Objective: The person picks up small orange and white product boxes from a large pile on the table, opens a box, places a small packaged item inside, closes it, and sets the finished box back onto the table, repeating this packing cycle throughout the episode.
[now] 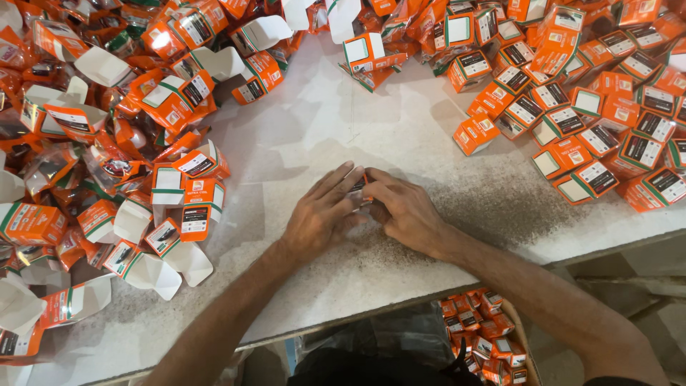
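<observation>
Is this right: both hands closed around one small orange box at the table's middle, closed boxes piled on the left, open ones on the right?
Not quite: the piles are swapped. In the head view, the left hand and right hand do cover one small orange box mid-table, but the closed boxes lie on the right and the open boxes on the left.

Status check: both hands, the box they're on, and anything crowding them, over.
Left hand and right hand cupped together over one small orange box, mostly hidden. Bare white table around them. Open boxes piled left, closed boxes right, all apart.
</observation>
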Available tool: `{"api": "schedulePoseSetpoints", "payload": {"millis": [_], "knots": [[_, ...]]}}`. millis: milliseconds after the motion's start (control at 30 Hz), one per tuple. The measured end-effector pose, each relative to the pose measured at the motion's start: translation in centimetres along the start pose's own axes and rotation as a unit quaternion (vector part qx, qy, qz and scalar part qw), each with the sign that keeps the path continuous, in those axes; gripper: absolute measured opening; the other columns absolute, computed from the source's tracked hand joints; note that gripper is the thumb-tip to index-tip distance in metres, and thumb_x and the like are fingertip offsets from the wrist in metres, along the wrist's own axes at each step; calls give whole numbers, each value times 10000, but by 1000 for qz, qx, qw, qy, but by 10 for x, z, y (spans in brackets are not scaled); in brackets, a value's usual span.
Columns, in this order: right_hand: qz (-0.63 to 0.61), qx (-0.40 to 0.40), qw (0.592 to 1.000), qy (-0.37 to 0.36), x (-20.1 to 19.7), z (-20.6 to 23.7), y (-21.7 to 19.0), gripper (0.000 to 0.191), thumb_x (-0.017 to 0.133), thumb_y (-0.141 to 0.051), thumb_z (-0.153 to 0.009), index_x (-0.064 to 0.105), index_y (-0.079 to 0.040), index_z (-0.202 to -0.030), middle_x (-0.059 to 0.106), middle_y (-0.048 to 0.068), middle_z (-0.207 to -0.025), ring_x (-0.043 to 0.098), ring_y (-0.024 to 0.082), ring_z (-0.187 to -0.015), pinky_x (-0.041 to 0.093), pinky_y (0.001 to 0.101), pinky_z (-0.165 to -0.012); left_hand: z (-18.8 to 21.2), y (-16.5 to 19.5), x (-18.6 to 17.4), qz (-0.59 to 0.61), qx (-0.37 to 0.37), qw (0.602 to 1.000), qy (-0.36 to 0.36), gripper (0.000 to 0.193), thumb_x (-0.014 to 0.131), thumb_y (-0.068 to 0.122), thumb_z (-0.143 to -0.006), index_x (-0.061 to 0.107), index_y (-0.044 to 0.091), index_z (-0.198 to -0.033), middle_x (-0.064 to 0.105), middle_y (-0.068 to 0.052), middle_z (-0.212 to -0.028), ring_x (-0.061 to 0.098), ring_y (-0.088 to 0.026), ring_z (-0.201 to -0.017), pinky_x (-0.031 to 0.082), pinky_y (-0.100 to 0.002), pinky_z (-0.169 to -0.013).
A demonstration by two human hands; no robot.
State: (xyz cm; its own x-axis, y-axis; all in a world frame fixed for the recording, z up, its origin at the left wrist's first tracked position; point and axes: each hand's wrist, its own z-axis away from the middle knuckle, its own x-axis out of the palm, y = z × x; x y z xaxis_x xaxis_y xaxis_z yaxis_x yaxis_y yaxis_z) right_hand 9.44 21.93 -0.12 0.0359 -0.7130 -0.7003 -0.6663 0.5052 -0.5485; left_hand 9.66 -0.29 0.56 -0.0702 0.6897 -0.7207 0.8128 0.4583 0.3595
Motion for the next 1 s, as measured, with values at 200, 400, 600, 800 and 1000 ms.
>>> {"api": "schedulePoseSetpoints", "payload": {"millis": [200,400,600,800,1000], "knots": [[53,-7,999,9,-6,-6,-7,288,726,-5,-820,635,-102,-1076,612,122,-1384,668,352,-1066,537,460,-877,15,0,-10,-67,-3,998,-14,401,729,165,-945,612,87,-1320,396,-266,-1591,342,-441,-1509,270,-629,-1241],[300,-23,938,170,-32,-13,3,581,781,-190,-824,516,-56,-1324,401,282,-1450,451,477,-1331,400,583,-1072,37,-40,-79,-405,-200,879,154,629,797,199,-884,563,-17,-1428,422,-322,-1539,309,-508,-1474,213,-740,-1136],[95,-83,990,65,4,-14,-3,616,748,-278,-935,436,-48,-1415,425,240,-1511,458,454,-1394,429,523,-1166,23,-32,-82,-330,-200,911,148,396,740,92,-930,597,-20,-1281,583,-218,-1329,598,-461,-1215,508,-565,-1023],[85,-46,995,17,13,-18,-7,732,719,-212,-904,358,30,-1493,527,259,-1396,557,449,-1273,449,511,-1098,-7,11,15,135,-286,949,-2,370,530,347,-1069,545,16,-1233,672,-214,-959,665,-442,-824,522,-555,-730],[-79,90,992,31,16,-11,10,703,792,-138,-886,324,-3,-1393,547,195,-1245,659,324,-1049,545,443,-891,16,-76,-85,-419,-350,837,39,417,767,319,-929,641,46,-1218,627,-221,-1196,623,-392,-1041,525,-495,-813]]}}
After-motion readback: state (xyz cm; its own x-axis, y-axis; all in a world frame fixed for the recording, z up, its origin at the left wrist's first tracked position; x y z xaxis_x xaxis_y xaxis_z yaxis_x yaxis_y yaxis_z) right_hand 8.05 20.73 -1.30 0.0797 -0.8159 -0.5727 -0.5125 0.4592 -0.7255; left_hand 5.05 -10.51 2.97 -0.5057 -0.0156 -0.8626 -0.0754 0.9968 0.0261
